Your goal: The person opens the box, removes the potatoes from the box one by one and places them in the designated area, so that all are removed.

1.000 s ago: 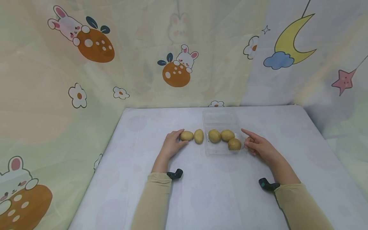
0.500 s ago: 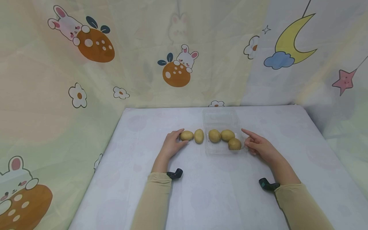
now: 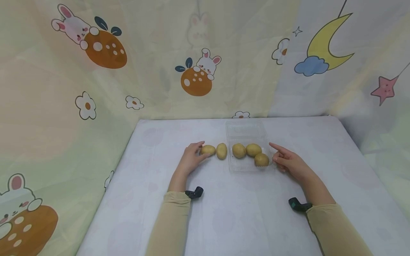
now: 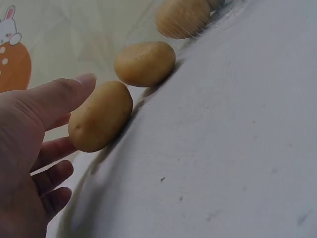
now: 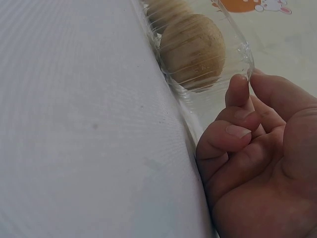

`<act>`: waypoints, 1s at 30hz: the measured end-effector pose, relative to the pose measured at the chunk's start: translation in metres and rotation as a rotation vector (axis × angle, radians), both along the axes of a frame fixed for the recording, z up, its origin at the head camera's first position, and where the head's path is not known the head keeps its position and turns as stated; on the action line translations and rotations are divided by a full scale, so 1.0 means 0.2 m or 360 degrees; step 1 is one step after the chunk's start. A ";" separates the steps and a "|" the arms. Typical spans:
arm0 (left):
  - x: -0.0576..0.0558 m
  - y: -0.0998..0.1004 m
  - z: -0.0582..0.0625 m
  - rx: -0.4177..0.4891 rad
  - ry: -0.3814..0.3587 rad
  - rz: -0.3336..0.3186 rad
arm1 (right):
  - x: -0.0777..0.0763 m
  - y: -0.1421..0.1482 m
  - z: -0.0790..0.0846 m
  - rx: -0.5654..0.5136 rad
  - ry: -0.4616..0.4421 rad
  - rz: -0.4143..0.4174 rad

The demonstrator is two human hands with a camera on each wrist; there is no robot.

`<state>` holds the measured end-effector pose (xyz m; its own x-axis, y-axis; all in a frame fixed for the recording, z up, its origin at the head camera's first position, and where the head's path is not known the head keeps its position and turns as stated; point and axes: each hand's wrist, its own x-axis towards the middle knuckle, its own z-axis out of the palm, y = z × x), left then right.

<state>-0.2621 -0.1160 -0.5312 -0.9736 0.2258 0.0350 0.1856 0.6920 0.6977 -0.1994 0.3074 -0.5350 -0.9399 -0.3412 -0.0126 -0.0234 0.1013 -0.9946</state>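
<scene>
My left hand is at the left end of a potato on the table. In the left wrist view, its thumb reaches over the potato's near side, and the other fingers are loosely bent with gaps between them. A second potato lies just right of the first. Beside that, a clear plastic clamshell box holds three potatoes, one of them at the front right. My right hand pinches the box's right rim, its lower fingers curled toward the palm.
The box's raised or folded-back lid extends toward the back of the white-covered table. A printed cloth with rabbits, flowers and a moon hangs behind and at both sides.
My left hand has shifted slightly to the left, its thumb now overlapping the potato in the head view. The right hand and the potatoes stay in place.
</scene>
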 end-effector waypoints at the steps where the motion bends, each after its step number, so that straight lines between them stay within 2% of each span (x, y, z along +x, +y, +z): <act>1: 0.00 0.01 0.01 -0.0008 0.0008 -0.0001 | 0.00 0.00 0.00 0.0001 0.0002 0.0005; 5: -0.01 0.06 0.07 -0.0034 0.0042 -0.0047 | 0.00 0.01 0.01 -0.0015 0.0015 0.0033; 9: -0.01 0.16 0.16 -0.0061 0.0050 -0.0161 | 0.01 0.01 0.01 -0.0022 -0.0001 0.0028; 14: -0.03 0.32 0.26 -0.0228 0.0062 -0.0369 | 0.02 0.01 0.01 0.0006 -0.0024 -0.0007; 17: -0.04 0.42 0.29 -0.0351 0.0037 -0.0444 | 0.02 0.01 0.01 -0.0001 -0.0023 -0.0001; 20: -0.03 0.49 0.30 -0.0481 0.0014 -0.0455 | 0.02 0.01 0.02 -0.0002 -0.0021 0.0011; 25: -0.01 0.57 0.29 -0.0701 0.0041 -0.0397 | 0.02 0.00 0.02 0.0034 -0.0023 0.0004; 30: 0.01 0.60 0.27 -0.0757 0.0058 -0.0339 | 0.02 0.00 0.03 0.0062 -0.0041 -0.0010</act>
